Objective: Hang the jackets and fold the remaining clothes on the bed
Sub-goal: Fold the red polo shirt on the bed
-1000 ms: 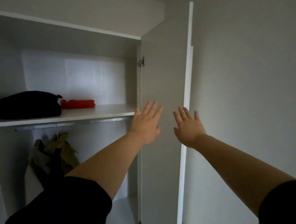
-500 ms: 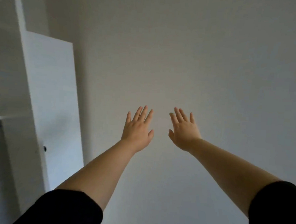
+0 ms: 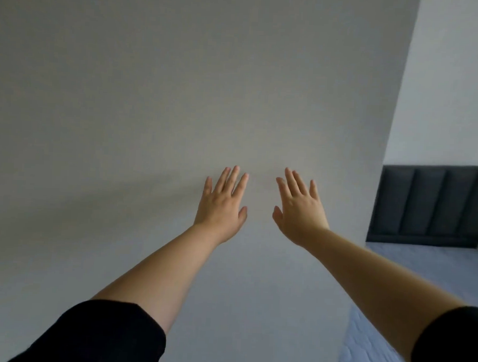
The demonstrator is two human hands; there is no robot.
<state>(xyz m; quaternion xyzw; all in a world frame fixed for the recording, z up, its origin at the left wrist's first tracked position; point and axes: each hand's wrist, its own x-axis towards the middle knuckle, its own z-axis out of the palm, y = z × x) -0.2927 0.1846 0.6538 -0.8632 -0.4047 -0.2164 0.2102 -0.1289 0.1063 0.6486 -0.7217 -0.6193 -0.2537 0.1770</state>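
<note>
Head view: left hand (image 3: 222, 207) and right hand (image 3: 300, 211) stretched forward side by side before a grey wall (image 3: 181, 94), fingers (image 3: 233, 179) straight, spread, holding nothing; bed (image 3: 421, 273) at right.

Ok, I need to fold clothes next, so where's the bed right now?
In the head view the bed sits at the right edge, its blue top below the dark headboard, right of the right hand.

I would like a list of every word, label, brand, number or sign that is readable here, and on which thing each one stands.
None. No writing shows on the wall, the headboard, the bed, the sleeves or the hands (left, right).
</note>
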